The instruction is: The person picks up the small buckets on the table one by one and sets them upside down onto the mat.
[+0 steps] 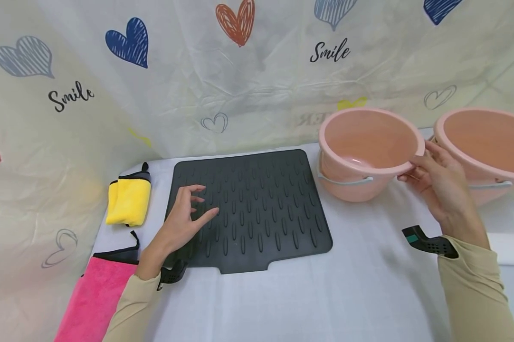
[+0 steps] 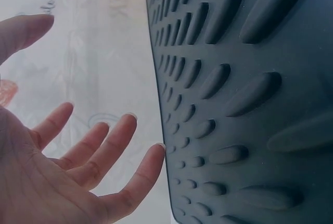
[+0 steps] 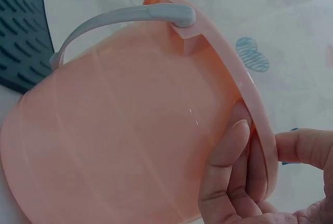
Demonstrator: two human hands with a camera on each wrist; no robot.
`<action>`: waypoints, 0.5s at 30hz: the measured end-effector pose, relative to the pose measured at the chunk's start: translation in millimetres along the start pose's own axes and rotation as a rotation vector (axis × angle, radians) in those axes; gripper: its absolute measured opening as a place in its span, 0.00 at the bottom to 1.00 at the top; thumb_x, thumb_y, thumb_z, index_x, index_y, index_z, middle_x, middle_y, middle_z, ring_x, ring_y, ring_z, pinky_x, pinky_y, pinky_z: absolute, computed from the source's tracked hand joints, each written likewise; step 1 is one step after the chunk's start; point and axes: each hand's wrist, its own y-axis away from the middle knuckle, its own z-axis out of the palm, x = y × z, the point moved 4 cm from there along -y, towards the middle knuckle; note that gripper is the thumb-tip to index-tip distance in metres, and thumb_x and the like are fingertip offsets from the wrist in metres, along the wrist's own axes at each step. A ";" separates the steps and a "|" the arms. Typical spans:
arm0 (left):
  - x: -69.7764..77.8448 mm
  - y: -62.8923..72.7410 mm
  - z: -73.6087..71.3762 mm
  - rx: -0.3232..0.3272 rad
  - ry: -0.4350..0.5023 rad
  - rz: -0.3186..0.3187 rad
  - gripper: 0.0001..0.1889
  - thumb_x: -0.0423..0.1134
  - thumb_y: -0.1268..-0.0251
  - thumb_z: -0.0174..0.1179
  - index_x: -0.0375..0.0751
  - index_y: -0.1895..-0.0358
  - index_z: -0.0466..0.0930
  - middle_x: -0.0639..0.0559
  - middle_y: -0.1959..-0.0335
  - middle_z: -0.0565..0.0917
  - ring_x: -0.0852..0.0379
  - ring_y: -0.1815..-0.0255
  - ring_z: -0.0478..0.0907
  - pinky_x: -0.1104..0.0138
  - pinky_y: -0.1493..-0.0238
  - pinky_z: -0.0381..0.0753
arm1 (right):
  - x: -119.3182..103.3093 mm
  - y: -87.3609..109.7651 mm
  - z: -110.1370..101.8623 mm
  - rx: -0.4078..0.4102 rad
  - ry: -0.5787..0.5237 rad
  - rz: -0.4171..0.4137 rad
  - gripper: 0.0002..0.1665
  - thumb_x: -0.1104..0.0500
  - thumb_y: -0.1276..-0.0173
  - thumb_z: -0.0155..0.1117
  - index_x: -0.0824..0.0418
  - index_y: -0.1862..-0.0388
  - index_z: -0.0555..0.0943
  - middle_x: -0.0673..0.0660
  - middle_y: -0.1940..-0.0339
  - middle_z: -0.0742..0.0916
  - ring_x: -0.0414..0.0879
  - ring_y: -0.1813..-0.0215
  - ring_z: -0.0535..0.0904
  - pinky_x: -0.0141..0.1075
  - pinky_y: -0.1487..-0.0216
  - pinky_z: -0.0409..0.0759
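The pink bucket [image 1: 366,147] was found, mouth upward, to the right of the black mat [image 1: 261,209]. Its rim [image 3: 234,67] was pinched by the right grip [image 1: 442,185] on the side away from the mat, with the thumb [image 3: 304,148] set against one face and the fingers [image 3: 223,156] curled under the lip. The handle [image 3: 119,16] was seen lowered and not held. Whether the base bore on the counter [image 1: 308,304] could not be told. Nothing was held by the left grip [image 1: 181,218], which was noted over the mat's left part, fingers loosely spread and thumb well apart; contact with the mat could not be confirmed. A second bucket [image 1: 488,142] was recorded farther to the right of the mat.

A hold at one point of the rim was judged liable to tip the bucket. Support of the mat-side rim by the left grip was advised, with the mouth kept level and the mat's edge and the second bucket left unbumped.
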 end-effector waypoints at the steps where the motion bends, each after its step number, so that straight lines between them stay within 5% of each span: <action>1: -0.1 -0.2 0.3 0.000 0.000 0.000 0.36 0.44 0.27 0.66 0.36 0.26 0.57 0.38 0.28 0.61 0.41 0.33 0.70 0.42 0.33 0.71 | -0.4 0.1 0.7 0.001 0.007 0.004 0.40 0.73 0.21 0.53 0.59 0.15 0.55 0.54 0.33 0.69 0.48 0.68 0.86 0.36 0.68 0.86; 6: 0.7 -1.1 1.2 0.000 0.000 0.006 0.36 0.44 0.27 0.66 0.36 0.26 0.57 0.38 0.28 0.61 0.41 0.33 0.70 0.42 0.33 0.71 | -2.0 0.0 2.2 -0.005 -0.026 0.010 0.44 0.73 0.20 0.52 0.57 0.13 0.48 0.52 0.33 0.67 0.50 0.68 0.86 0.38 0.69 0.87; 15: -0.7 0.9 2.8 -0.010 -0.018 -0.008 0.36 0.45 0.27 0.67 0.37 0.26 0.58 0.38 0.29 0.62 0.40 0.33 0.70 0.42 0.33 0.72 | 0.3 2.0 1.5 0.006 -0.138 0.009 0.33 0.76 0.22 0.53 0.58 0.22 0.67 0.48 0.26 0.65 0.52 0.55 0.89 0.45 0.60 0.89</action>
